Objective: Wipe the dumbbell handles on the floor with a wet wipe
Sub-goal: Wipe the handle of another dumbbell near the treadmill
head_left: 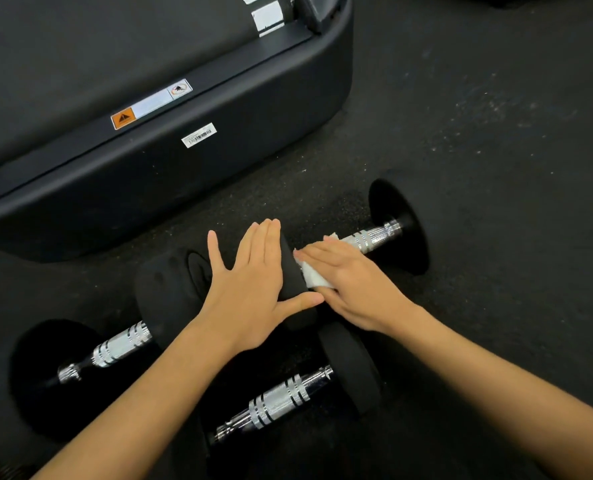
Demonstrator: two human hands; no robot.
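A black speckled floor (495,98) fills the view, and the rear end of a black treadmill (184,161) takes up the upper left, with an orange warning sticker (123,118) and a barcode label (198,134) on its frame. Three dumbbells with black weights and chrome handles lie on the floor near the bottom. The far dumbbell (397,225) lies at an angle across the middle, its right weight standing clear and its left weight under the left hand. The left dumbbell (121,348) lies at lower left, its handle bare. The near dumbbell (277,403) lies at bottom centre between the forearms, its handle bare too. The left hand (253,289) rests flat on the far dumbbell's left weight, fingers straight and the little finger and thumb splayed out. The right hand (350,275) lies over the far handle (371,240) just beside that weight, fingers straight and pressed together, pressing the wipe (314,277) against the chrome. The white wipe shows below the fingers and again as a small corner past the fingertips.
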